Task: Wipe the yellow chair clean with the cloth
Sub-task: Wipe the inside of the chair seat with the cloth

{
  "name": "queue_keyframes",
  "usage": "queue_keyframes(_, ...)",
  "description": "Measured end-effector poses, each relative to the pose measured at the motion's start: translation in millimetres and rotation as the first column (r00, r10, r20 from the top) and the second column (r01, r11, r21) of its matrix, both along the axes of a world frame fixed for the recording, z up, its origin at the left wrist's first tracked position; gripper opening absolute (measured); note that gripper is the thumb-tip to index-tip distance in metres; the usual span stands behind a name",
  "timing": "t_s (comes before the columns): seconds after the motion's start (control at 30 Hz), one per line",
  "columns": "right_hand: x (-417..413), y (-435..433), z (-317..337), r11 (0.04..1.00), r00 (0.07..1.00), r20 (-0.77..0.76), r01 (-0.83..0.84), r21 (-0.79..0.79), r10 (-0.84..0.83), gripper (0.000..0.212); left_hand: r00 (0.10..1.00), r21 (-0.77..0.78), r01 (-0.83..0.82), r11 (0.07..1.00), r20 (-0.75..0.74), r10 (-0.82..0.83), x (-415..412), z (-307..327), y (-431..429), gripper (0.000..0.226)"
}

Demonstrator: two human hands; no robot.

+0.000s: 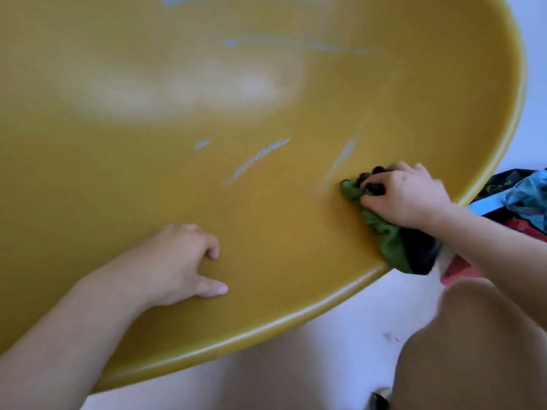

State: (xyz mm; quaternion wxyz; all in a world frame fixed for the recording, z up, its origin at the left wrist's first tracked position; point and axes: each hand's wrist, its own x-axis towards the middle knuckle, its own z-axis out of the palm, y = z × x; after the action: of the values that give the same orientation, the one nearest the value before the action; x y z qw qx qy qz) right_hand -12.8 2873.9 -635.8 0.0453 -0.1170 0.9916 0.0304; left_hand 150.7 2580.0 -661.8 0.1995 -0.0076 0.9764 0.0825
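The yellow chair fills most of the view, its broad curved seat marked with pale scuffs and streaks. My right hand grips a bunched green and black cloth and holds it against the seat near the right rim; the cloth's tail hangs over the edge. My left hand rests on the seat near the front rim, fingers curled under and thumb out, holding nothing.
A pale floor lies below the chair's rim. Colourful blue, black and red fabric shows at the right edge behind my right arm. My knee is at the lower right.
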Motion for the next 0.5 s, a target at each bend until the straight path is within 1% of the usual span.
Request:
queue_keyframes(0.03, -3, 5, 1, 0.997, 0.997, -0.029, 0.072, -0.016, -0.072, 0.038, 1.000, -0.001, -0.011, 1.000, 0.005, 0.011, 4, -1, -1, 0.059)
queue_keyframes(0.07, 3, -6, -5, 0.996, 0.995, -0.061, 0.076, -0.038, -0.078, 0.038, 0.999, -0.001, -0.033, 0.999, 0.022, 0.033, 7, 0, -1, 0.060)
queue_keyframes(0.1, 17, -34, -18, 0.996, 0.997, -0.073, 0.019, -0.085, -0.025, 0.039, 0.998, -0.003, -0.048, 0.999, 0.042, 0.049, 10, 1, 1, 0.061)
queue_keyframes(0.13, 38, -73, -37, 0.985, 0.995, -0.051, -0.090, -0.146, 0.083, 0.043, 0.997, -0.011, -0.052, 0.999, 0.053, 0.053, 12, 2, 2, 0.061)
queue_keyframes(0.17, 63, -117, -53, 0.948, 0.973, -0.021, -0.230, -0.219, 0.232, 0.048, 0.997, -0.038, -0.057, 0.998, 0.051, 0.059, 12, 4, 1, 0.063)
queue_keyframes(0.2, 88, -157, -60, 0.883, 0.923, -0.001, -0.368, -0.290, 0.384, 0.050, 0.996, -0.084, -0.071, 0.994, 0.053, 0.076, 11, 8, 1, 0.067)
queue_keyframes(0.23, 109, -187, -57, 0.817, 0.867, 0.030, -0.456, -0.353, 0.497, 0.047, 0.993, -0.146, -0.086, 0.985, 0.067, 0.096, 11, 13, 1, 0.070)
queue_keyframes(0.27, 115, -204, -51, 0.770, 0.821, 0.071, -0.496, -0.401, 0.566, 0.041, 0.991, -0.202, -0.094, 0.975, 0.077, 0.112, 10, 18, -3, 0.070)
queue_keyframes(0.3, 106, -204, -41, 0.748, 0.797, 0.099, -0.507, -0.428, 0.596, 0.035, 0.989, -0.228, -0.096, 0.969, 0.086, 0.118, 9, 22, -9, 0.069)
queue_keyframes(0.33, 94, -188, -34, 0.750, 0.787, 0.126, -0.507, -0.424, 0.603, 0.032, 0.987, -0.223, -0.105, 0.969, 0.098, 0.130, 9, 27, -15, 0.069)
queue_keyframes(0.4, 79, -131, -21, 0.760, 0.735, 0.224, -0.563, -0.324, 0.640, 0.036, 0.980, -0.200, -0.115, 0.973, 0.138, 0.144, 11, 29, -20, 0.073)
queue_keyframes(0.43, 80, -102, -14, 0.755, 0.711, 0.255, -0.600, -0.267, 0.655, 0.038, 0.981, -0.192, -0.093, 0.977, 0.151, 0.123, 11, 27, -17, 0.073)
queue_keyframes(0.5, 80, -76, -9, 0.743, 0.687, 0.282, -0.613, -0.271, 0.670, 0.036, 0.985, -0.169, -0.053, 0.984, 0.154, 0.079, 10, 30, -12, 0.067)
